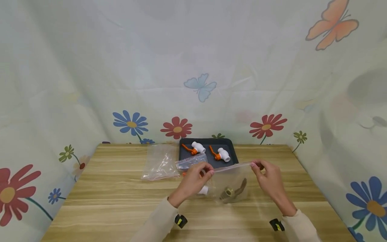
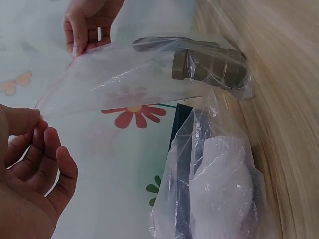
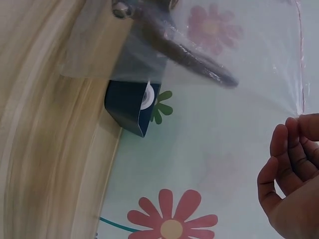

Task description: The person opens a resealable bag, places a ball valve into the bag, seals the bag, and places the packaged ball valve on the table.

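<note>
Between both hands hangs a clear zip bag (image 1: 219, 181) by its top edge. My left hand (image 1: 195, 178) pinches one top corner between thumb and forefinger. The other top corner is pinched by my right hand (image 1: 271, 178). At the bottom of the bag lies a brass ball valve (image 2: 214, 67) with a long lever handle (image 3: 194, 59). In the left wrist view a second clear bag stands on the table beside it, with a white valve (image 2: 222, 184) inside. My left hand partly hides that valve in the head view.
A dark tray (image 1: 232, 146) at the table's back holds two white valves (image 1: 223, 154) with orange handles. A small clear bag (image 1: 191, 161) overlaps its front left corner. Left of the tray lies a stack of clear bags (image 1: 161, 161). Behind the wooden table (image 1: 121, 195) hangs a flowered curtain (image 1: 151, 67).
</note>
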`<state>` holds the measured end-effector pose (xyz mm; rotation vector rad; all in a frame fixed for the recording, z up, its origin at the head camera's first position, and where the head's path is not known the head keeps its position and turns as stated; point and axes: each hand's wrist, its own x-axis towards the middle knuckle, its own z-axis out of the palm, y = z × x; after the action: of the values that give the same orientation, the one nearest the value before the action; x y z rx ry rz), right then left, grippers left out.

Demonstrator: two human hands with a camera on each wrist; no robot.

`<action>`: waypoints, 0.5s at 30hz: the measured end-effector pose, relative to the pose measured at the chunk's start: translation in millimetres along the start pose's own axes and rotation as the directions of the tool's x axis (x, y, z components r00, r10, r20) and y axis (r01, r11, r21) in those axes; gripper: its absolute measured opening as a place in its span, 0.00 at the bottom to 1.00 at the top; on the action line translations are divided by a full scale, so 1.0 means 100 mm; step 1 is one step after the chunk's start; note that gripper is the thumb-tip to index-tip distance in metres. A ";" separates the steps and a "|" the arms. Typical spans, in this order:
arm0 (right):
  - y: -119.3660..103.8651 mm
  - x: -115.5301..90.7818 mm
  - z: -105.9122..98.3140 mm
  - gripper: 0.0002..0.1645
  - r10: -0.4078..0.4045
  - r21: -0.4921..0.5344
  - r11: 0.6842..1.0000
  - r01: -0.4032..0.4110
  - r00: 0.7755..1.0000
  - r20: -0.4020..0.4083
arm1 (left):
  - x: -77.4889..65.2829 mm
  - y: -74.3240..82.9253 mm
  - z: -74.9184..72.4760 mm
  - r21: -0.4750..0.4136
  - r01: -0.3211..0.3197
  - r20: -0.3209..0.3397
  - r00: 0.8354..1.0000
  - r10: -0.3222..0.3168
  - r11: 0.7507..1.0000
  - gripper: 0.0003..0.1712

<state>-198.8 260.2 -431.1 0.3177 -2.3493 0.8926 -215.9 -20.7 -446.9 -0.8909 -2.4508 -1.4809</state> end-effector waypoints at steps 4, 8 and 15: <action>0.04 0.06 0.04 0.04 0.043 0.005 0.999 -0.043 0.999 0.033 | 0.07 -0.04 -0.01 0.000 0.025 -0.026 0.999 -0.025 1.000 0.05; 0.08 0.13 0.08 0.06 0.063 0.011 0.998 -0.064 0.996 0.061 | 0.15 -0.09 -0.02 0.013 0.046 -0.055 0.997 -0.045 0.999 0.04; 0.16 0.28 0.21 0.07 0.071 0.007 0.997 -0.072 0.993 0.090 | 0.27 -0.20 -0.01 0.024 0.071 -0.113 0.991 -0.067 0.997 0.03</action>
<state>-236.8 257.7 -434.4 0.2844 -2.4528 0.9425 -249.1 -17.3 -450.2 -0.7043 -2.4375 -1.4720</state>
